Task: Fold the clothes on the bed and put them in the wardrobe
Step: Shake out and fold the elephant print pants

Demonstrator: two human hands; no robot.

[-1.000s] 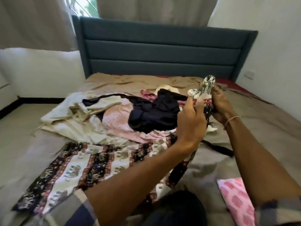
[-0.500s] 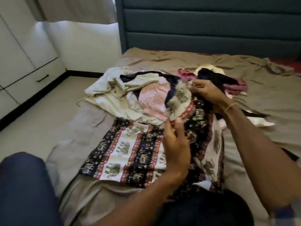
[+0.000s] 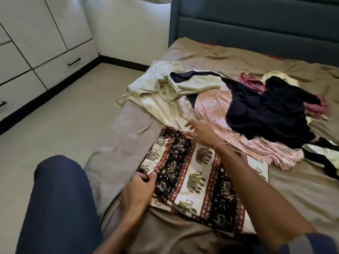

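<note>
The elephant-print cloth (image 3: pixel 194 182) lies flat on the near part of the bed (image 3: pixel 211 57), just in front of the person. Its long axis runs across the bed, from its far left corner down to the right. Its printed stripes cross that line, running from the far side toward the person.

The left hand (image 3: pixel 139 189) pinches the cloth's left edge, thumb and curled fingers closed on the fabric. The right hand (image 3: pixel 200 132) is over the far edge with fingers spread and loose, holding nothing. It is blurred, so I cannot tell if it touches the cloth. A thin bracelet (image 3: pixel 222 144) circles that wrist.

Beyond the cloth sits a loose pile: a cream garment (image 3: pixel 165 96), a pink garment (image 3: pixel 214 103) and a black garment (image 3: pixel 266 110). A dark headboard (image 3: pixel 256 24) stands behind, and a white wardrobe (image 3: pixel 27 52) stands at the left.
</note>
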